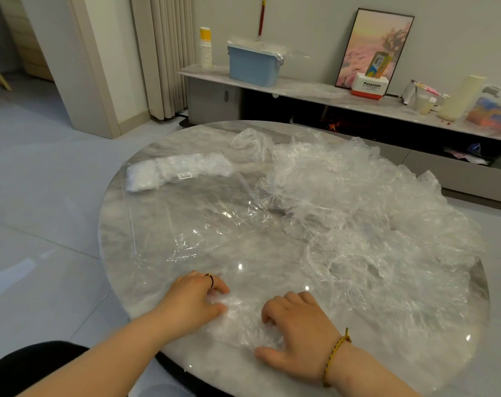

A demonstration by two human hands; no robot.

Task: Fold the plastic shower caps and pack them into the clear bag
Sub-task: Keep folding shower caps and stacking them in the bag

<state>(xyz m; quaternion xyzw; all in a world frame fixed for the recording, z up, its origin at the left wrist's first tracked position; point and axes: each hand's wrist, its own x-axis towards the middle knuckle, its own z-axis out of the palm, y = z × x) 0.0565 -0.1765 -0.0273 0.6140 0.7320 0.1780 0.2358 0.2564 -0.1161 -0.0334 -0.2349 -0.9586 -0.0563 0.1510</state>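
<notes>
A crumpled clear shower cap [243, 319] lies at the near edge of the round marble table [146, 233]. My left hand [194, 299] grips its left side with curled fingers. My right hand [298, 328] holds its right side, fingers bent over the plastic and thumb beneath. A large heap of loose shower caps [358, 213] covers the right half of the table. The clear bag [197, 216] lies flat at centre left, with a white bunch of folded caps [174, 170] at its far end.
Behind the table runs a low cabinet shelf [315, 91] with a blue bin [253, 64], stacked paper cups [205, 53], a framed picture [375, 47] and a Panasonic box [369, 85]. Grey tiled floor lies to the left.
</notes>
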